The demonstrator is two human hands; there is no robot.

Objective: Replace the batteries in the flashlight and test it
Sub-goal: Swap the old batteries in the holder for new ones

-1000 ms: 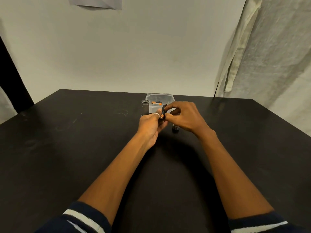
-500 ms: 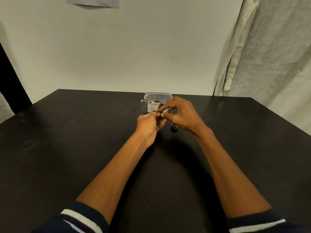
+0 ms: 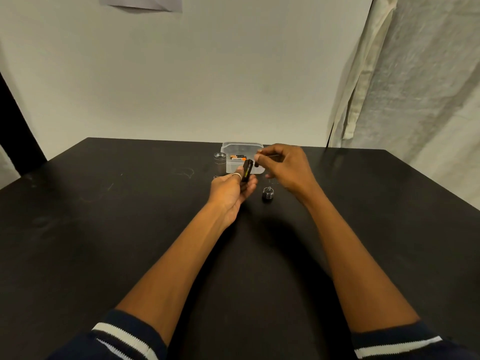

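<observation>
Head — left hand point(image 3: 230, 190) grips holder point(image 3: 247, 171); right point(image 3: 285, 168), battery point(image 3: 256, 164)

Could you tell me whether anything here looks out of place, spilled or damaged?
Nothing stands out; the parts are dismantled. The flashlight body stands upright beside the clear box, the tail cap sits spring-up on the table, and the left hand holds the battery carrier.

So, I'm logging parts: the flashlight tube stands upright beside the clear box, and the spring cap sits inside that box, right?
No: the head view shows the spring cap on the table, outside the clear box. The flashlight tube stands upright beside it.
</observation>
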